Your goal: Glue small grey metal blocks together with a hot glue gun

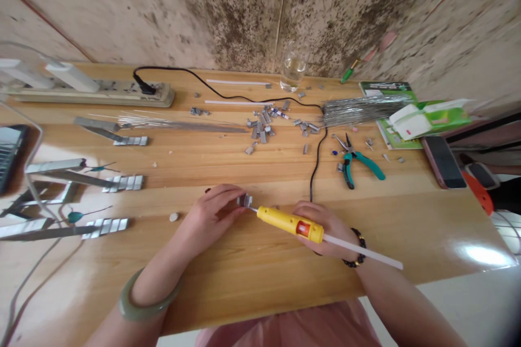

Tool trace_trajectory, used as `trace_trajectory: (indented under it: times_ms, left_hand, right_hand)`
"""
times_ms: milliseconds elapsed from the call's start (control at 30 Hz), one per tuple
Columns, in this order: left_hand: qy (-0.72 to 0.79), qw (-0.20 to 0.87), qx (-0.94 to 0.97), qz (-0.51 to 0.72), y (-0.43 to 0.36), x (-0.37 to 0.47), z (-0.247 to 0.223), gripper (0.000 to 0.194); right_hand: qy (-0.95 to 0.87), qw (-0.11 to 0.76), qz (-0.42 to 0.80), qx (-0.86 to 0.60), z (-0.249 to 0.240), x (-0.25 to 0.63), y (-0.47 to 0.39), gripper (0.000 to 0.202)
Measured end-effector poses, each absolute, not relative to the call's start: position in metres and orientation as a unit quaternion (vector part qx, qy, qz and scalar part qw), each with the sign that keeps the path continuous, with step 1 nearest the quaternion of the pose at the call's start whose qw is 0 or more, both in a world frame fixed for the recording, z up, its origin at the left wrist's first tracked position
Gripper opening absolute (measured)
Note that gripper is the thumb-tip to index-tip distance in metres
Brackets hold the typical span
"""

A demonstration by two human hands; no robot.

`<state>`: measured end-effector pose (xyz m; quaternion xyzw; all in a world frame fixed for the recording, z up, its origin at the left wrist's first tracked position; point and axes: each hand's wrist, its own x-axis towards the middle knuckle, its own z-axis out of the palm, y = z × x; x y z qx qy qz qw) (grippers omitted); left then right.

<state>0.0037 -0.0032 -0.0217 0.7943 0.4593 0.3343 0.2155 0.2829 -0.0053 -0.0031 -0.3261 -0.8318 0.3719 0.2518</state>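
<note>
My right hand point(325, 227) is closed round a yellow hot glue gun point(285, 221), with a long white glue stick point(366, 251) sticking out of its back end. The gun's nozzle points left and meets, or nearly meets, a small grey block point(245, 200). Thumb and fingers of my left hand point(211, 217) pinch that block just above the wooden table point(244, 276). Whether glue is coming out is too small to see. A black cord point(318, 157) runs from near my right hand back across the table.
Small grey pieces point(262, 124) lie mid-table, with thin wires point(183, 124) beside them. Pliers point(354, 160), a wire bundle point(358, 110) and a phone point(443, 162) are at right. A water glass point(292, 73) stands by the wall. Grey folded stands point(109, 227) and a power strip point(118, 95) are left.
</note>
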Motion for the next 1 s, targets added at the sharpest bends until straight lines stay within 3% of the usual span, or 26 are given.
trace_trajectory:
  times_ms: [367, 567, 733, 1000]
  left_hand:
    - [0.468, 0.215, 0.784, 0.346, 0.000, 0.002, -0.019, 0.021]
    - [0.478, 0.156, 0.787, 0.359, 0.003, 0.000, -0.023, 0.019]
    - [0.468, 0.137, 0.797, 0.356, 0.004, 0.000, -0.028, 0.019]
    - [0.442, 0.133, 0.828, 0.319, 0.002, 0.002, -0.029, 0.014]
  right_hand:
    - [-0.814, 0.243, 0.390, -0.355, -0.005, 0.288, -0.004, 0.004]
    - [-0.815, 0.304, 0.330, -0.366, -0.013, 0.287, -0.001, 0.003]
    - [-0.803, 0.308, 0.260, -0.439, -0.022, 0.289, 0.003, 0.015]
    - [-0.860, 0.196, 0.161, -0.442, -0.023, 0.296, 0.003, 0.046]
